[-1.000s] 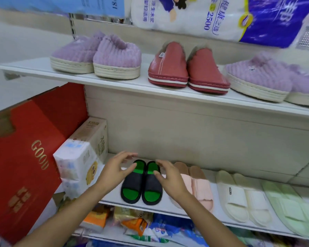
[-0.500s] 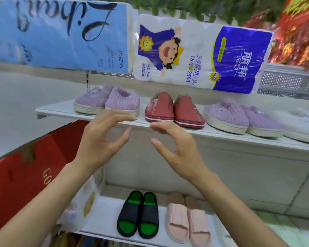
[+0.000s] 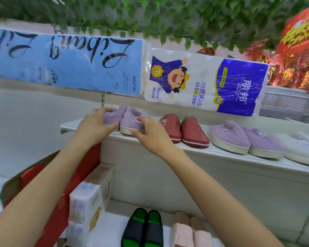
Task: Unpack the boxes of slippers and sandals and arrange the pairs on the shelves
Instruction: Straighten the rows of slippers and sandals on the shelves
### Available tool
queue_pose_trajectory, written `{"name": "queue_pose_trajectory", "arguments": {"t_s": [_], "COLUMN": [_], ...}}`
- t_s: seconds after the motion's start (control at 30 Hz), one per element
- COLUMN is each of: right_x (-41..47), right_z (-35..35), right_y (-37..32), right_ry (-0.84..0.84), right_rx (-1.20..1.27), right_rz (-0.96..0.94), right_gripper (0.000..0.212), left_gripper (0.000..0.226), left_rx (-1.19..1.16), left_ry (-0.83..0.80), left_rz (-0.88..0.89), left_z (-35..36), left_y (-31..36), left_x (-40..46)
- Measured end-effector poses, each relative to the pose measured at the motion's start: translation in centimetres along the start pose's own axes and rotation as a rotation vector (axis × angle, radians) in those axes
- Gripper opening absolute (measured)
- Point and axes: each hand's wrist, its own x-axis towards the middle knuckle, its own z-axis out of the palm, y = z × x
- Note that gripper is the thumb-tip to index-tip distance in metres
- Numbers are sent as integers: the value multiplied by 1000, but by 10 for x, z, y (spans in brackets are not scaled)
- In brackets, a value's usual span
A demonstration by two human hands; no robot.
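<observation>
Half a second ago your hands hung in mid-air below the upper shelf with nothing in them; now both have landed on the leftmost pair of purple plush slippers [image 3: 127, 120], and your gaze has tipped up so the lower shelf [image 3: 114, 218] slides to the bottom edge. Your left hand [image 3: 95, 125] curls over the outer slipper, fingers on its fuzzy top and thumb against the sole; your right hand [image 3: 150, 134] clasps the inner slipper, fingers over the upper and thumb at the pale sole rim; neither slipper looks lifted off the upper shelf [image 3: 221, 148], so this reads as squaring the pair up rather than carrying it. Just beside your right hand sit the red slippers [image 3: 184, 131], then a second purple pair [image 3: 243, 138] and a white slipper [image 3: 301, 148] at the far right; above them lie the toilet-paper packs [image 3: 203, 82]. Below, the black-and-green slides [image 3: 143, 227] and pink slides [image 3: 189, 232] already stand paired, with tissue packs [image 3: 89, 202] and a red carton [image 3: 75, 184] to their left. Since you have gone from the lower row to the upper, the task seems well along: shelves filled, pairs now getting their final straightening.
</observation>
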Motion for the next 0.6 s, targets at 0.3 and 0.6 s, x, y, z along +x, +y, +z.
{"name": "queue_pose_trajectory", "arguments": {"t_s": [0.3, 0.6], "right_x": [15, 49], "right_z": [10, 27], "right_y": [-3, 3], "right_ry": [-40, -136], "right_rx": [-30, -124], "right_rz": [107, 174], "right_gripper": [39, 32], "left_gripper": [70, 57], "left_rx": [-23, 25], "left_ry": [-96, -112], "left_rz": [-6, 5], "left_z": [4, 17], "left_y": [-14, -26], "left_x": [12, 38]}}
